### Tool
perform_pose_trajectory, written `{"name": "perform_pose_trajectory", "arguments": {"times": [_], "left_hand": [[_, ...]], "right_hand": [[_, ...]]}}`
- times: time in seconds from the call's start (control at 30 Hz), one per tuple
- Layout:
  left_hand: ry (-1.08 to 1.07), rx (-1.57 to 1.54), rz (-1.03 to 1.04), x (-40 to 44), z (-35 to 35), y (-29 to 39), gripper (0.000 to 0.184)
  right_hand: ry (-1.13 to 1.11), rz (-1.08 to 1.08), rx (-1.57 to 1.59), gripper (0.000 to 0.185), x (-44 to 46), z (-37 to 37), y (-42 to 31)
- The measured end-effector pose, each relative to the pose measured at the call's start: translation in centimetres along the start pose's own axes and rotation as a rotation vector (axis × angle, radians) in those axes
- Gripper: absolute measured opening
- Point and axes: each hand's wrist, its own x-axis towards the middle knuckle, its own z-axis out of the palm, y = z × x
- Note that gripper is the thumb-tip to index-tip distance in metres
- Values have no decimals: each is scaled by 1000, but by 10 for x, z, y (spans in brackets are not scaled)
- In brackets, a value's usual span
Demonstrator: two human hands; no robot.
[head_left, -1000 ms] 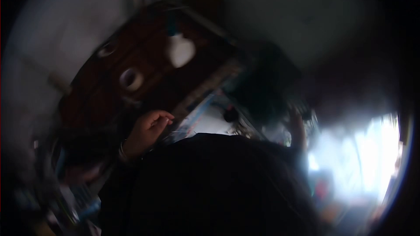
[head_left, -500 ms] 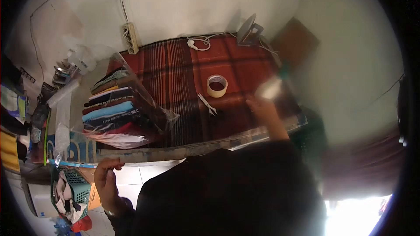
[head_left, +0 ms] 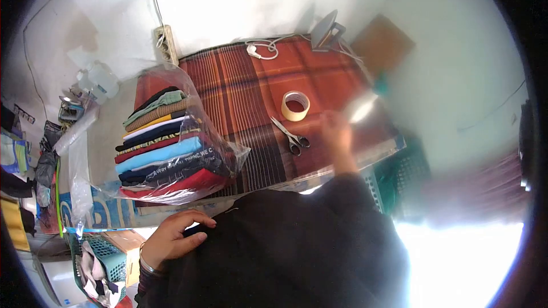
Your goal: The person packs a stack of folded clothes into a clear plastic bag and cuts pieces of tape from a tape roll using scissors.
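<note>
My left hand point(head_left: 174, 238) hovers at the near edge of the table by my dark clothing, thumb and fingers apart with nothing between them. Over the right part of the table is my right hand point(head_left: 338, 140), hazy and blurred, so its fingers are hard to make out. Left of it lie a roll of tape point(head_left: 294, 116) and scissors point(head_left: 282, 128) with dark handles. A stack of folded clothes point(head_left: 160, 155) sits inside a clear plastic bag point(head_left: 234, 157) on the left, nearer to my left hand.
An iron point(head_left: 324, 33) stands at the back right, its white plug point(head_left: 254, 51) lying on the checked cloth point(head_left: 240, 88). A power strip point(head_left: 165, 44) is against the wall. Below the table's left end is a green basket point(head_left: 111, 254) with cloth in it.
My left hand has come up and inward, close to my clothing. My right hand has shifted slightly left. The view has tilted a little, and the items on the table appear shifted.
</note>
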Motion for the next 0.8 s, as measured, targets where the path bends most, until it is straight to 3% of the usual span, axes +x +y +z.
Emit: {"name": "perform_pose_trajectory", "arguments": {"times": [0.13,0.23,0.3,0.33,0.37,0.4,0.43,0.47,0.53,0.6,0.67,0.73,0.8], "left_hand": [[-27,-55,-24,7,-5,3,28],[53,-20,69,13,-5,20,26],[278,-95,304,2,-7,23,24],[587,-159,396,-6,0,24,25],[776,-8,548,-9,-6,30,28],[998,93,580,-3,-6,49,31],[1112,469,364,-16,-14,63,37],[1117,838,330,-18,-29,73,46],[1140,1191,186,-17,-47,79,59],[1199,1141,154,-16,-49,71,53],[951,1186,104,-22,-56,65,64],[1043,1169,200,-30,-53,62,62],[1126,1171,329,-46,-46,67,53]], "right_hand": [[401,62,-62,52,36,-48,84],[396,-28,-137,87,90,-55,139],[377,-8,43,81,117,-53,144],[322,84,112,74,134,-51,149],[270,178,177,67,152,-48,159],[180,309,126,58,161,-49,147],[129,316,295,44,162,-53,135],[94,230,296,39,167,-57,114],[-70,2,575,39,144,-79,1],[-327,-225,788,39,114,-107,-115],[-634,-404,837,41,108,-124,-198],[-968,-547,745,45,103,-131,-270],[-1206,-603,457,46,86,-128,-339]]}}
